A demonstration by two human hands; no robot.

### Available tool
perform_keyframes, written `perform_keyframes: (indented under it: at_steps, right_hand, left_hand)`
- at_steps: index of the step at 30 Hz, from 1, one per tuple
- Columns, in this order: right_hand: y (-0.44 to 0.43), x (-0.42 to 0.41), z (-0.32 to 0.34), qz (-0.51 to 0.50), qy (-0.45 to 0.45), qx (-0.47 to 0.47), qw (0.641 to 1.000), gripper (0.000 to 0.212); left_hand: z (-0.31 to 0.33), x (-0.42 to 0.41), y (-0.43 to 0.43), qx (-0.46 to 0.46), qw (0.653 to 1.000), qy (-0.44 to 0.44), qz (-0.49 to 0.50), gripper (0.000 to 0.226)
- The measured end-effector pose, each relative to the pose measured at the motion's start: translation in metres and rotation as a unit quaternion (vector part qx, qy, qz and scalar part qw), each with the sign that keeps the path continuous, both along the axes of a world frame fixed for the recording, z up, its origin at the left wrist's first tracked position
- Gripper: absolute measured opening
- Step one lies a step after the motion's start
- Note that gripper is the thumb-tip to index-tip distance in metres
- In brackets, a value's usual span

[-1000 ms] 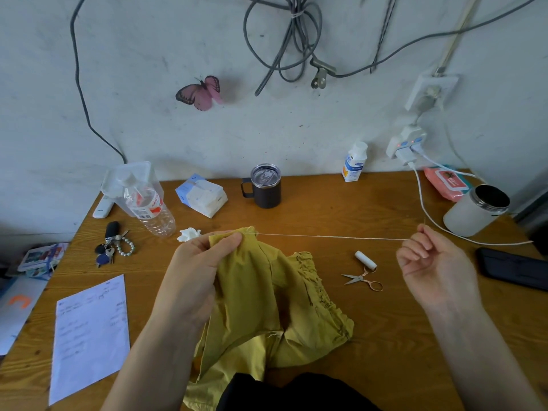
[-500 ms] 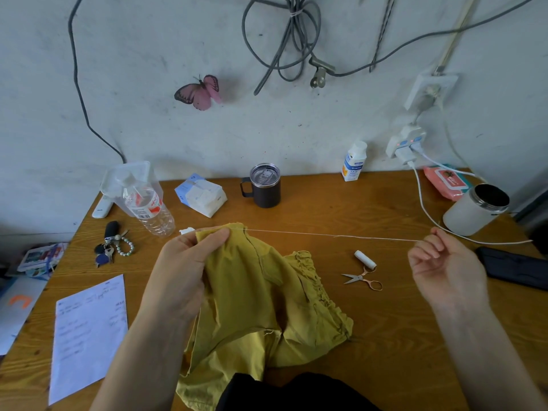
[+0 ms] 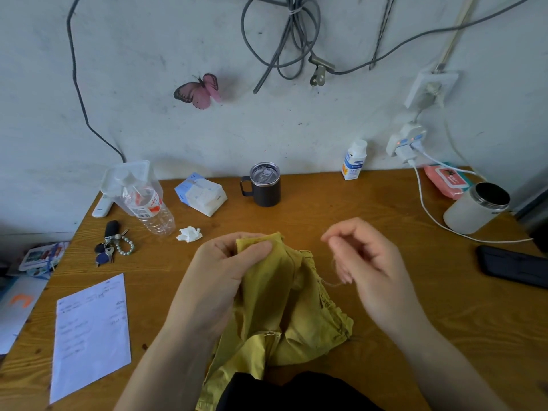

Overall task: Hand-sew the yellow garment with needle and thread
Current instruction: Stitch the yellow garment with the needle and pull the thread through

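Firmly, left hand [image 3: 219,277] pinches garment [image 3: 284,307]; mug [image 3: 265,188] lidded.

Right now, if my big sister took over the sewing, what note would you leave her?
Left hand: pinches the top edge of the yellow garment; the rest lies bunched on the wooden table.
Right hand: fingers curled, pinching the thread, which hangs slack to the garment's frilled edge. The needle is too small to see.
Done: the thread seems joined to the cloth; how many stitches are in cannot be told.
Left: probably make the next stitch near the held edge, then carry on along the seam.
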State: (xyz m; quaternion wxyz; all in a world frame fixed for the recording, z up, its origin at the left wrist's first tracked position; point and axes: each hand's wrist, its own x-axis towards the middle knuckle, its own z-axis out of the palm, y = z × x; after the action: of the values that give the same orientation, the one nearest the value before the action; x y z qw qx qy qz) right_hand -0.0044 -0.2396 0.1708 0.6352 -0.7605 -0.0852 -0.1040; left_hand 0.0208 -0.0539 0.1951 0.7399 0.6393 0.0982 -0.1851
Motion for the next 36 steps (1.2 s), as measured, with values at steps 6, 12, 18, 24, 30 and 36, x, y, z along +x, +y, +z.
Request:
perform_keyframes:
  at_steps: [6,12,18,24,30,36]
  right_hand:
    - [0.017,-0.001,0.007,0.021,-0.083,-0.127,0.988,0.017]
    - [0.015,0.0,0.006,0.018,-0.082,-0.147,0.986,0.02]
    - [0.014,0.0,0.005,0.022,-0.078,-0.16,0.984,0.02]
    - [0.013,0.001,0.004,0.02,-0.078,-0.176,0.981,0.018]
    - [0.013,0.001,0.004,0.016,-0.076,-0.188,0.979,0.01]
    - [0.006,0.004,0.005,0.067,-0.015,-0.197,0.978,0.038]
  left_hand:
    - [0.002,-0.005,-0.005,0.013,0.999,-0.026,-0.038,0.017]
    - [0.003,-0.006,-0.005,0.001,0.999,-0.029,-0.042,0.028]
    - [0.004,-0.006,-0.007,-0.014,0.999,-0.024,-0.041,0.027]
    - [0.003,-0.005,-0.005,-0.004,0.999,-0.023,-0.044,0.024]
    - [0.002,-0.006,-0.004,0.014,0.998,-0.024,-0.048,0.022]
    - [0.002,-0.004,-0.003,0.053,0.995,-0.038,-0.073,0.022]
